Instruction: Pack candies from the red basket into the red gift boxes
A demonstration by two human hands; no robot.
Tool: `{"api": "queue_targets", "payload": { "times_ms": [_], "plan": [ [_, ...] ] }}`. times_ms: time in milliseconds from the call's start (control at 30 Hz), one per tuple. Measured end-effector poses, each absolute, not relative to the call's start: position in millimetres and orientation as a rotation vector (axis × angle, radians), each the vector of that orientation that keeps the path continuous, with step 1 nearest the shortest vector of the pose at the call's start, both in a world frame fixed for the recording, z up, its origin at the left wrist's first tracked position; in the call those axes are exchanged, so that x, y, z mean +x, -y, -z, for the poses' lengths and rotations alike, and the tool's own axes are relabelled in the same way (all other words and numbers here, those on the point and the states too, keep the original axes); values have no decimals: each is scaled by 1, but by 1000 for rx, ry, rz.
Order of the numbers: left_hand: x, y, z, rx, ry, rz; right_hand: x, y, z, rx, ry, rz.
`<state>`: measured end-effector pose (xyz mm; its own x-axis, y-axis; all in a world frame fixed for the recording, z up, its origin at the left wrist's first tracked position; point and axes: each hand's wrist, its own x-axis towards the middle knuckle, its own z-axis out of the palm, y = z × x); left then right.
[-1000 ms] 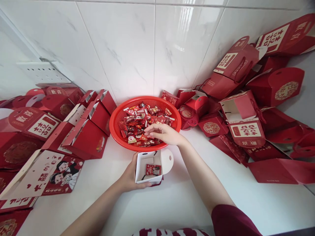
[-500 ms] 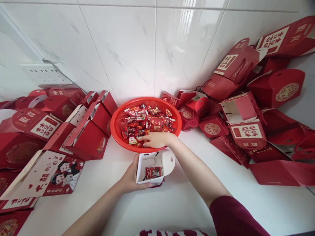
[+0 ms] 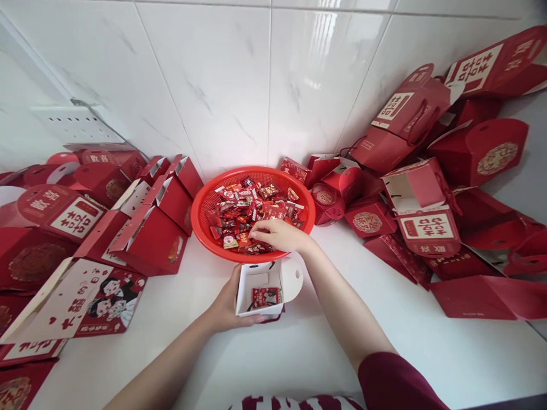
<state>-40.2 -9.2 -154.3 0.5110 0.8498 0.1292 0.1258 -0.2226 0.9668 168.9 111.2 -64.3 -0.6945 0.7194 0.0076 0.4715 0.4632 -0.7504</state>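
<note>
Far to the left of the red basket (image 3: 197, 219), a pile of red boxes (image 3: 72, 219) is lying, one box showing a pale panel with red characters. Behind that pile, left of and beyond the basket, a white socket strip (image 3: 77, 125) is sitting on the tiled wall (image 3: 231, 85). Nearer than the basket on that side, a box printed with a cartoon couple (image 3: 94, 302) is lying on the white table (image 3: 307, 341). Just left of the basket, open-topped red boxes (image 3: 149, 239) are standing in a row.

In front of the basket, the left hand (image 3: 226, 304) is gripping a small white-lined box (image 3: 248, 290) by its left side; the thumb is lying along the near side, and the other fingers are mostly hiding behind, so their spacing cannot be told. The box is facing open upward, its rounded flap folding out rightward, and a red packet (image 3: 265, 296) is lying inside.

The basket itself is holding many wrapped sweets (image 3: 243, 213). Over its near right part, the right hand (image 3: 280, 233) is curving downward, fingers lying close together, tips at the sweets; whether they are pinching one cannot be told.

Right of the basket, more red boxes (image 3: 429, 226) are leaning in a heap.
</note>
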Motion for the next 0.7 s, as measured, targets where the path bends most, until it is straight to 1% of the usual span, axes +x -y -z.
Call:
{"api": "queue_targets", "payload": {
  "times_ms": [200,300,433,600,700],
  "plan": [
    [-40,11,154,1695,-854,-822,152,-117,73,-797,2654,-1149],
    [-40,11,154,1707,-869,-824,152,-119,74,-800,2635,-1154],
    [-40,10,155,1693,-851,-817,163,-117,72,-851,2501,-1182],
    [-40,9,155,1694,-844,-838,173,-117,74,-808,2073,-1486],
    [-40,9,156,1699,-835,-848,177,-118,74,-730,1842,-1595]
  ]
}}
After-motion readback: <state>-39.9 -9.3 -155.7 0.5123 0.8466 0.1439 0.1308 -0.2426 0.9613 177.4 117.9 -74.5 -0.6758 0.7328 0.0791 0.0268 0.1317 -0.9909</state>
